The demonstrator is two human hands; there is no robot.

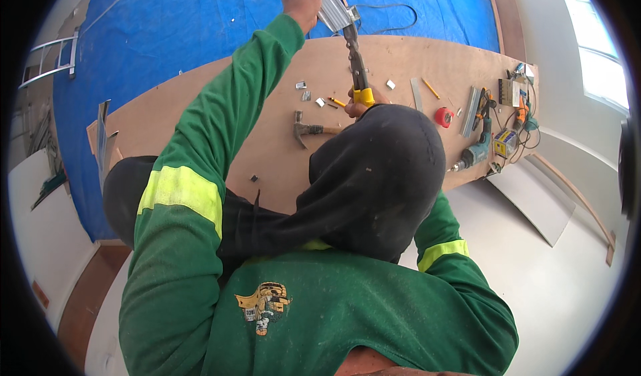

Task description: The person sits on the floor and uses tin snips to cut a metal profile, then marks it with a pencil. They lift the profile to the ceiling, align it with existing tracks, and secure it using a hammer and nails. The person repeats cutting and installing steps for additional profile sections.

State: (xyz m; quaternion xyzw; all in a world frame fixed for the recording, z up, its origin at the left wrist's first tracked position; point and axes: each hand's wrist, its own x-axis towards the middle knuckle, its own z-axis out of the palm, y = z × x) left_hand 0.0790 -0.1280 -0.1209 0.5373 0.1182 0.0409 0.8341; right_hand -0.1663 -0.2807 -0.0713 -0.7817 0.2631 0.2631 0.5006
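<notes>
My left hand (302,4) grips a ribbed silver metal channel (332,6) at the top of the view. My right hand (358,106) is wrapped round the yellow handles of dark metal snips (356,59), whose jaws reach the channel's lower end; whether they are biting cannot be told. My dark-clad knee (377,162) hides part of that hand. Below and left of the snips lies a claw hammer (300,129). Small metal offcuts (306,96) and a pencil (337,102) lie close by on the curved plywood board (200,96).
A red tape measure (443,116), another pencil (431,88), metal strips (471,111) and power tools with cords (477,150) lie at right. Blue sheeting (153,22) spreads behind the board. A ladder (63,56) and upright metal pieces (103,139) are at left; a pale panel (534,199) lies at right.
</notes>
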